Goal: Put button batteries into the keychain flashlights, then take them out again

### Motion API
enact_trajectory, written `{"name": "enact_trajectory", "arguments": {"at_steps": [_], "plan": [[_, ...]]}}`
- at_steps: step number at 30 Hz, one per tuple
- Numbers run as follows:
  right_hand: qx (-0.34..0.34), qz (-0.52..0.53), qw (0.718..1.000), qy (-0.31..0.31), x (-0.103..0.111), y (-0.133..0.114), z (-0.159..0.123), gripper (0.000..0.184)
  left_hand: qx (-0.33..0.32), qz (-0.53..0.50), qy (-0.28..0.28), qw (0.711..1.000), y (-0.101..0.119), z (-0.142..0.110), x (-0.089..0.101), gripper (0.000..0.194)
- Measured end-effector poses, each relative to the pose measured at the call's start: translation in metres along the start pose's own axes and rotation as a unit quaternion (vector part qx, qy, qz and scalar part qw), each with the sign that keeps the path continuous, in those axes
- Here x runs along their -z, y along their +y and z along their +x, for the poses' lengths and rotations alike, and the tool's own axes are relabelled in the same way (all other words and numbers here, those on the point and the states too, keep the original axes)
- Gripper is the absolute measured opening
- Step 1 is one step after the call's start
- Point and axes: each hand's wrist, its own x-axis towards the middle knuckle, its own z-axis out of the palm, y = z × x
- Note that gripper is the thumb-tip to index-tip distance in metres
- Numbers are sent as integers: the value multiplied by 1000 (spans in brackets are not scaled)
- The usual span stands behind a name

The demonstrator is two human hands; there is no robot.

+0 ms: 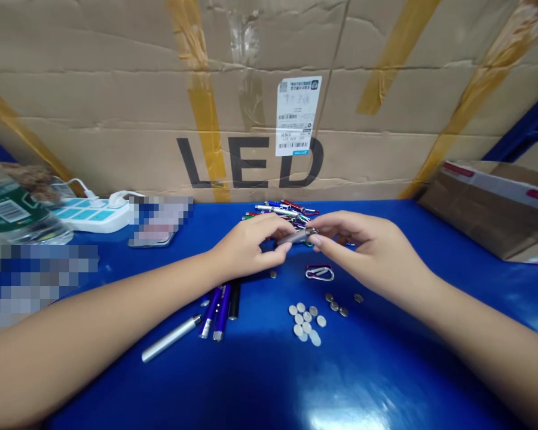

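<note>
One slim grey tube (295,237) is held above the table (255,382), short of its far edge and close to midway between its sides. The left hand (246,245) pinches one end between thumb and fingers; the right hand (376,242) has its fingertips at the other, so the two hands are joined through the tube. The step in hand looks like fine fingertip work at the tube's right end, though whether a part is being fitted or loosened cannot be told. As a judgement, the next move calls for a steady left pinch, the tube kept in line, and small, light movements from the right fingertips. Just beyond the hands, a loose pile of small metal lights (278,210) lies near the far edge. Nearer the person are a purple and silver clip (320,273), a cluster of pale button batteries (306,327) and a few darker ones (334,306). Left of these, blue tubes (223,313) lie beside a black tube (234,301), with a silver tube (171,339) slanting outward. A power strip (94,218) sits towards the far left corner, and a large cardboard box (138,137) stands behind the far edge.
</note>
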Motion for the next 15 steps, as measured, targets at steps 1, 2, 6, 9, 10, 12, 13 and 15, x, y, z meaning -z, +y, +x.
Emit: {"name": "enact_trajectory", "arguments": {"at_steps": [1, 2, 6, 9, 10, 12, 13, 15], "plan": [[0, 1, 1000, -6, 1, 1, 0, 18, -1, 1, -1, 1000, 0, 0, 0, 12], [0, 1, 1000, -14, 2, 2, 0, 18, -1, 3, -2, 1000, -1, 0, 0, 12], [24, -53, 997, -56, 7, 5, 2, 18, 1, 4, -20, 1000, -2, 0, -1, 10], [51, -168, 977, -119, 12, 5, 4, 19, -2, 4, -41, 999, -1, -1, -1, 9], [51, -207, 967, -142, 13, 4, 5, 23, -1, 5, -47, 999, -1, 0, -1, 9], [42, -270, 945, -178, 14, 2, 5, 31, 3, 6, -60, 998, 0, 0, 0, 10], [38, -293, 936, -190, 14, 0, 4, 33, 3, 6, -66, 998, 0, 0, 0, 11], [40, -319, 925, -203, 13, -3, 3, 35, -11, 3, -78, 997, -2, 0, 0, 14]]}}
